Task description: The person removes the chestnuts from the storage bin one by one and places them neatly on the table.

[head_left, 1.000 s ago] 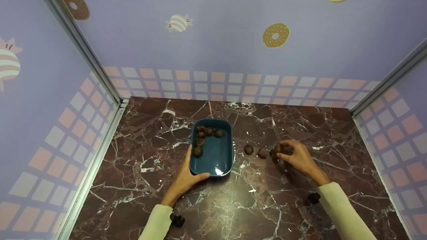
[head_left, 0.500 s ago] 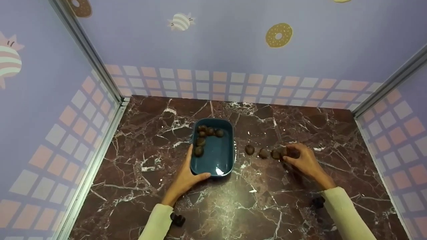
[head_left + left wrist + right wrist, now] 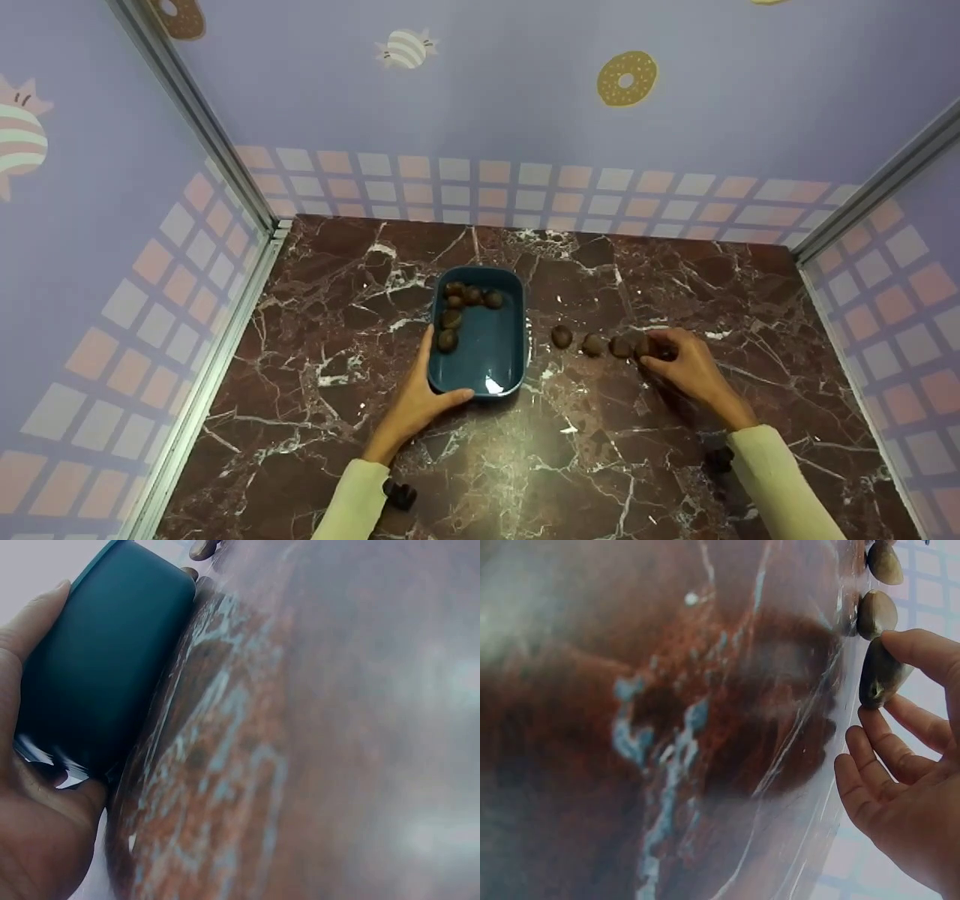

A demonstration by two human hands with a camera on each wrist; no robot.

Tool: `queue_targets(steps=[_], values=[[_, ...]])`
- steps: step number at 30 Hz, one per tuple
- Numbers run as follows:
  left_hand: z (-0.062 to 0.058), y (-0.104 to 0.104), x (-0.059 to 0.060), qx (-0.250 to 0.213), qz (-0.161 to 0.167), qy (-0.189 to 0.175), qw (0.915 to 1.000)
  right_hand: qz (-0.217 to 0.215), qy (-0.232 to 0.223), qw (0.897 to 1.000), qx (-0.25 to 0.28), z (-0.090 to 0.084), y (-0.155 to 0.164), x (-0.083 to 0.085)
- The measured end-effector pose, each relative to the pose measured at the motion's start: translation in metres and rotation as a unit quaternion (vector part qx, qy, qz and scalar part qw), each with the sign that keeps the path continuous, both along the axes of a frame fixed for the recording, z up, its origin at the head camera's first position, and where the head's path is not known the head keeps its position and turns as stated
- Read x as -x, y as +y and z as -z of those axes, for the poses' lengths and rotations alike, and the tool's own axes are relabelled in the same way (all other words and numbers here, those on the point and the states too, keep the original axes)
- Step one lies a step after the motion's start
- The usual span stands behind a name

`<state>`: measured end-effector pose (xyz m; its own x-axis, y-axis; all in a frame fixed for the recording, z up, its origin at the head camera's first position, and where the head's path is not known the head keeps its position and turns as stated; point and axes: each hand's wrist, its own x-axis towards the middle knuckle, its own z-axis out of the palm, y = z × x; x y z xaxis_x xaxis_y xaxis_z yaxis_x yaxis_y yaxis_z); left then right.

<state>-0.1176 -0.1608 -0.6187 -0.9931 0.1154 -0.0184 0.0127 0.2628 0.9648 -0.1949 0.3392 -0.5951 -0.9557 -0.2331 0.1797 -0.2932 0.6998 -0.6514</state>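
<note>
My left hand [image 3: 418, 395] grips the near-left corner of a dark teal rectangular container [image 3: 487, 360], fingers along its left side and thumb across the near rim. Several smooth, rounded brown pieces [image 3: 450, 320], like pebbles or chestnuts, lie inside along its left and far walls. To the right, my right hand [image 3: 686, 367] pinches another such piece [image 3: 881, 675] between thumb and fingers. It sits at the right end of a row on the table, close beside the third piece [image 3: 620, 346]. In the left wrist view, the container's outer wall [image 3: 105, 652] lies against the left hand.
Two more brown pieces, one at the row's left end [image 3: 562, 337] and one beside it [image 3: 592, 345], lie right of the container. The dark red marbled table [image 3: 525, 465] is bounded by a patterned back wall [image 3: 510, 97] and side walls with metal edge strips.
My right hand has shifted right along the row, leaving the third piece in plain view, and now holds the piece at the right end. The left hand and container have stayed put.
</note>
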Motion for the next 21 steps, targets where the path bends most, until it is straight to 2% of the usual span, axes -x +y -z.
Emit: queue_targets(steps=[3,14,21], values=[[0.0003,-0.0003,-0.0002,0.004,0.000,-0.006,1.0000,-0.002,0.001,1.000,-0.005,0.0012,0.0013,-0.0005],[0.0010,0.0001,0.0006,-0.004,0.004,0.007,1.0000,0.000,0.008,1.000,-0.005,0.0047,0.0033,-0.0010],[0.0010,0.0002,0.0006,-0.002,0.004,0.008,1.0000,0.003,-0.007,1.000,-0.004,0.0048,0.0038,-0.0017]])
